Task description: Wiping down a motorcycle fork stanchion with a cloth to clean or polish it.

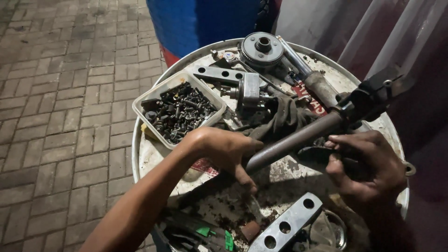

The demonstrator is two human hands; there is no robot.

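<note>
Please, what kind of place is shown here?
Probably an outdoor repair workshop: a drum top used as a bench, a plastic tub of bolts, a round gear-like part and brick paving.

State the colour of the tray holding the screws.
White plastic tray, translucent and grimy; the head view shows it.

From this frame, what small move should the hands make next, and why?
Probably steady the grey tube with the left hand, since it already touches the tube's free end, while the right hand works beneath its middle. What the right fingers grip is too dark to tell.
</note>
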